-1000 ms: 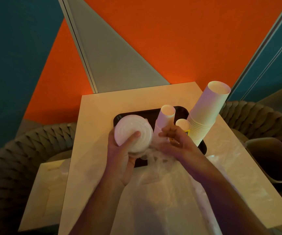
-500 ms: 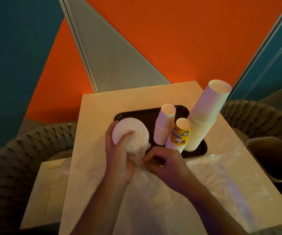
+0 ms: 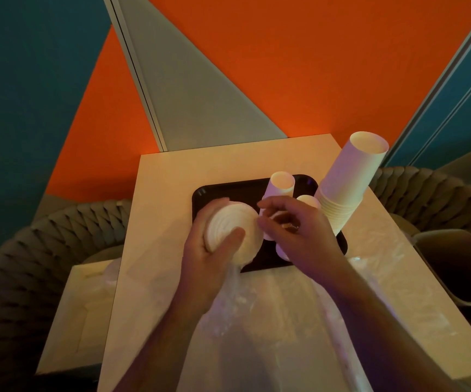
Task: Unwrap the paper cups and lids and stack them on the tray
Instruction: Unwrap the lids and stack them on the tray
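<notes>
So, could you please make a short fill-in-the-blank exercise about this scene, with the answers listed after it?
1. The left hand holds a stack of white ____.
2. The tall stack of cups stands at the ____ end of the tray.
3. The tray is ____ in colour.
4. The wall straight behind the table is painted ____.

Missing words: lids; right; black; orange

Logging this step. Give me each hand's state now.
Left hand: grips the stack of lids.
Right hand: fingers curled at the lids' edge; grasp unclear.
</notes>
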`<state>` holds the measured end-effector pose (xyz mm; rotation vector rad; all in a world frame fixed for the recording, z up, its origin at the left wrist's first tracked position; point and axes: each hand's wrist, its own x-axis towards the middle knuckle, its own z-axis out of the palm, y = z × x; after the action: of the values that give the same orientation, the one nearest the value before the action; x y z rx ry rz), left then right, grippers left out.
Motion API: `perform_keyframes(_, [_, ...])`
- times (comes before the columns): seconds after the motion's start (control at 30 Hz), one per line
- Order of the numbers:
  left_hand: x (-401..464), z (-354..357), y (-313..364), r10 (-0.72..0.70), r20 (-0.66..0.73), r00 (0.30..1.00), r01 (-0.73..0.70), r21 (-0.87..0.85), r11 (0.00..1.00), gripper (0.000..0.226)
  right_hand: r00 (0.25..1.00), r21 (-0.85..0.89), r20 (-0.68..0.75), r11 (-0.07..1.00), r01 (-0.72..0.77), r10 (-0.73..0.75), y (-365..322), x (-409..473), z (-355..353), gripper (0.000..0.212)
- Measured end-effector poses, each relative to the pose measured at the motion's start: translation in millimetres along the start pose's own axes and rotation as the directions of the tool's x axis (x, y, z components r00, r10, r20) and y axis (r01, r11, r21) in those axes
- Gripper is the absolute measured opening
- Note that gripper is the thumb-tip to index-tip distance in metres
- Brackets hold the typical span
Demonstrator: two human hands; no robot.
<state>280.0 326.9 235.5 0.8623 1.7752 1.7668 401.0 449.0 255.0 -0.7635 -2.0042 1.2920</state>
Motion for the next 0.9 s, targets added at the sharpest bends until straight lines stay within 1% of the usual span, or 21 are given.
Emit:
perform_keyframes(0.1, [-4.8,0.9,-1.1,0.083,0.016,0.996,-0.084,0.079,0.993,0.043,0.994,-0.084,0.064,0.992,0.095,-0.09,-6.1,3.0,0.7,0.022])
perform_keyframes(0.2, [-8.2,0.8,-1.5,0.103,0.014,0.995,-0.103,0.095,0.99,0.04,0.986,-0.132,0.08,0.979,0.155,-0.145,-6.9,1.1,0.3,0.02])
perform_keyframes(0.37, [-12.2,2.3,-4.5,0.115,0.014,0.993,-0.116,0.164,0.98,0.041,0.993,-0.083,0.054,0.991,0.109,-0.105,-3.3,-4.5,-2.7,0.024])
perform_keyframes(0.5, [-15.0,9.9,-2.1,0.125,0.004,0.992,-0.123,0.186,0.975,0.04,0.988,-0.111,0.027,0.982,0.153,-0.151,-0.4,-8.7,-6.0,0.028])
perform_keyframes(0.57, [-16.5,14.2,-1.0,0.131,0.003,0.991,-0.129,0.203,0.971,0.041,0.989,-0.11,0.025,0.983,0.15,-0.148,0.4,-10.1,-10.4,0.028])
perform_keyframes(0.7, [-19.6,21.2,-1.9,0.142,0.026,0.99,-0.144,0.251,0.957,0.044,0.996,-0.036,0.069,0.997,0.063,-0.06,2.5,-10.1,-22.3,0.021])
perform_keyframes(0.8, [-21.3,26.7,-0.8,0.164,0.052,0.985,-0.172,0.294,0.94,0.044,0.99,-0.02,0.134,0.998,0.054,-0.051,4.7,-9.5,-33.3,0.022])
perform_keyframes(0.9, [-20.6,28.4,0.0,0.153,0.069,0.986,-0.168,0.324,0.931,0.048,0.984,-0.002,0.174,0.999,0.048,-0.047,5.5,-8.9,-39.6,0.025])
